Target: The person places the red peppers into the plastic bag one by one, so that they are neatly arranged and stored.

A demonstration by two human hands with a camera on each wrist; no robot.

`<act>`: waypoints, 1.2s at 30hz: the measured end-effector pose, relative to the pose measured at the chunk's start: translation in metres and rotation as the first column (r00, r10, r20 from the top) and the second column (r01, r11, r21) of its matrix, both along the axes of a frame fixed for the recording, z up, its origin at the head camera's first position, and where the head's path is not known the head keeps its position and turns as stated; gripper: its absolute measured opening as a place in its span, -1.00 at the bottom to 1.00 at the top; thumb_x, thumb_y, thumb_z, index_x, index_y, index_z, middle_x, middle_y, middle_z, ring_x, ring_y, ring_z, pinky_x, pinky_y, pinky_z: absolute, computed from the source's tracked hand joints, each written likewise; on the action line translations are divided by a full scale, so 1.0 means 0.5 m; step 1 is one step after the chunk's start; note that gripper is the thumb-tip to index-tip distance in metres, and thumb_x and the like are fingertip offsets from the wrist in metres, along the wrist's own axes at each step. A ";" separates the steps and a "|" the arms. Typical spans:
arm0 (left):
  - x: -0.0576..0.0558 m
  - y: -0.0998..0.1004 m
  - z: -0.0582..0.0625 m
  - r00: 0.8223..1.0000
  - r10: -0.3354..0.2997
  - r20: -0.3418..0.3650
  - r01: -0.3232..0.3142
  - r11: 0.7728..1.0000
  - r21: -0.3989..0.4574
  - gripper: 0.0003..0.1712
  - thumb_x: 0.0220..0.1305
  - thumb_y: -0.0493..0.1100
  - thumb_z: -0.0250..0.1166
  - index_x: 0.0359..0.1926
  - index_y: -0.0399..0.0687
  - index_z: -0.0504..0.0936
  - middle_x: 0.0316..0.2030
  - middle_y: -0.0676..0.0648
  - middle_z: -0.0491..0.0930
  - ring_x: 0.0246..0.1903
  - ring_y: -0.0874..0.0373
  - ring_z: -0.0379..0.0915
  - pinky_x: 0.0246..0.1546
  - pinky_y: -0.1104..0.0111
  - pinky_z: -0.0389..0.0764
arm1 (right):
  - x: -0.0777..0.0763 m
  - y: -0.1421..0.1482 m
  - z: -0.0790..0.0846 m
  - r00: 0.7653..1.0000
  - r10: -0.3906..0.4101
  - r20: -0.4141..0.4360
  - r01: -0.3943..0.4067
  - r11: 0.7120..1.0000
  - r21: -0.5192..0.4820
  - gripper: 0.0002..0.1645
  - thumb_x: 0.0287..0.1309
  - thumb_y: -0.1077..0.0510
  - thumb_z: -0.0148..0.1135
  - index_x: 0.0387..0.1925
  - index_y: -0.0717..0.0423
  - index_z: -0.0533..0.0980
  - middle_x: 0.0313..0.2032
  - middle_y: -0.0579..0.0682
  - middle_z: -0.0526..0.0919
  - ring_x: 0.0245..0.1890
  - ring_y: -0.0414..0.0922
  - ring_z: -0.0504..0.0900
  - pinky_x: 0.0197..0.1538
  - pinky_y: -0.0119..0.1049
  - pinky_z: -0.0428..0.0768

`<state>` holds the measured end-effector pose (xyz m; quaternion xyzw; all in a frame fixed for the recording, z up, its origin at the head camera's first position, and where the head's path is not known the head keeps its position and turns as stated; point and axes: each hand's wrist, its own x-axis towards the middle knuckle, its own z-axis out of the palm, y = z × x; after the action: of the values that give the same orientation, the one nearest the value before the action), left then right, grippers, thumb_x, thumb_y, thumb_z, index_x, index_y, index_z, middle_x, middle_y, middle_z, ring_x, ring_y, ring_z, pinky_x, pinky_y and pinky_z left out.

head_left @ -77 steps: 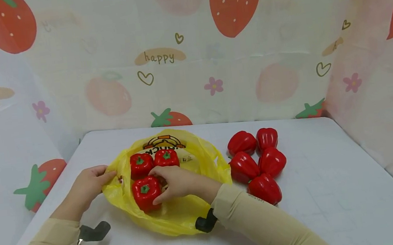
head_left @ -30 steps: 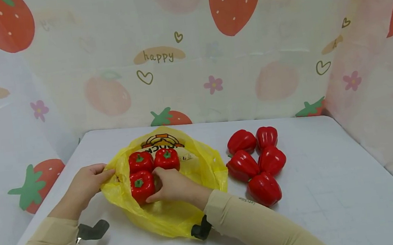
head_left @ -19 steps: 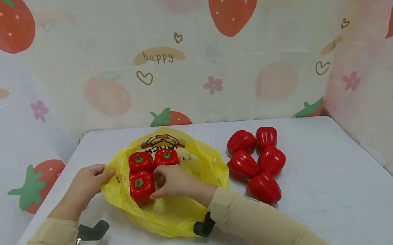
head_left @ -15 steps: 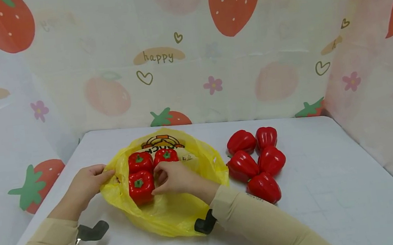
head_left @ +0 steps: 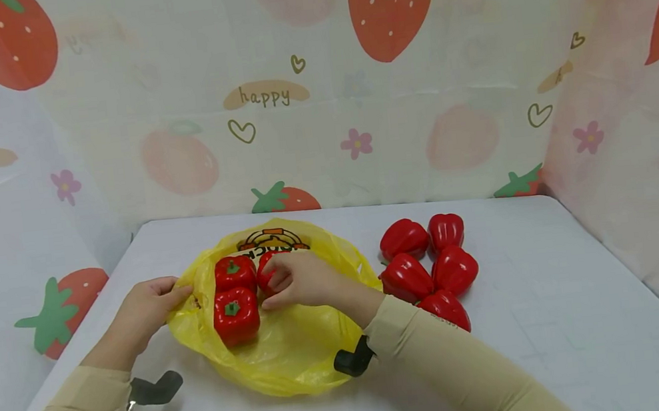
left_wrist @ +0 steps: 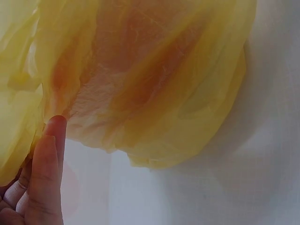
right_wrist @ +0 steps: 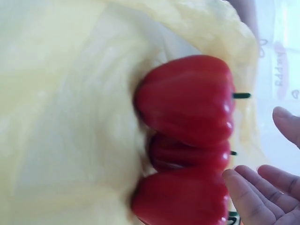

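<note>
A yellow plastic bag (head_left: 298,363) lies spread with its mouth up, dark print on its far inner side. Pinched between thumb and fingers of my left hand (head_left: 150,308) is the bag's left rim; the left wrist view shows the thin film at the fingertips. Three red bell peppers stand in the bag, green stems up: a front one (head_left: 236,322), a back left one (head_left: 234,272) and a back right one (head_left: 265,271). My right hand (head_left: 307,278) partly hides that last pepper. In the right wrist view its fingers are spread and loose, fingertips right at a pepper (right_wrist: 183,197).
On the white table (head_left: 557,302), right of the bag, several more red bell peppers (head_left: 454,271) lie in a cluster. My right sleeve (head_left: 435,348) overlaps the nearest one. Dark wrist mounts (head_left: 156,389) stick out from both arms. Strawberry-printed cloth (head_left: 275,151) encloses the table's back and sides.
The front pepper has shifted left and back against the back left one. My right hand has since left it and moved up and right to the back right pepper. My left hand holds its place.
</note>
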<state>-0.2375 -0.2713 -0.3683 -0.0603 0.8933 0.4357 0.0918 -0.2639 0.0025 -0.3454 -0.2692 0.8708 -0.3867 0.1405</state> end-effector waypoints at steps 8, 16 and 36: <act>0.002 0.002 0.004 1.000 0.003 -0.002 -0.003 1.000 -0.002 -0.32 0.26 0.21 0.04 0.16 -0.26 0.39 -0.09 -0.19 0.54 -0.18 0.04 0.43 -0.08 0.15 0.50 | -0.009 0.038 0.045 1.000 0.015 0.017 -0.014 1.000 -0.011 -0.44 -0.12 -0.01 0.42 -0.04 0.03 0.46 -0.18 -0.10 0.60 -0.21 -0.28 0.58 -0.19 -0.44 0.55; 0.002 0.006 0.006 1.000 0.006 0.009 -0.006 1.000 -0.002 -0.30 0.26 0.21 0.03 0.18 -0.26 0.37 -0.05 -0.21 0.52 -0.15 0.03 0.42 -0.06 0.12 0.49 | -0.024 0.095 0.083 0.999 -0.005 -0.046 0.005 1.000 0.012 -0.46 -0.09 -0.03 0.40 -0.02 -0.03 0.46 -0.17 -0.08 0.60 -0.16 -0.25 0.60 -0.16 -0.39 0.57; 0.005 0.007 0.007 1.000 0.013 0.021 -0.013 1.000 0.008 -0.30 0.25 0.22 0.05 0.17 -0.25 0.38 -0.09 -0.16 0.54 -0.16 0.04 0.42 -0.07 0.13 0.49 | -0.042 0.267 0.113 0.986 -0.153 -0.070 0.154 0.988 0.013 -0.46 -0.06 -0.03 0.37 0.00 -0.07 0.44 -0.14 -0.13 0.60 -0.09 -0.18 0.57 -0.09 -0.23 0.57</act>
<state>-0.2348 -0.2679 -0.3649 -0.0704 0.8901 0.4394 0.0987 -0.2849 0.1360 -0.2887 -0.2133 0.8968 -0.3787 0.0825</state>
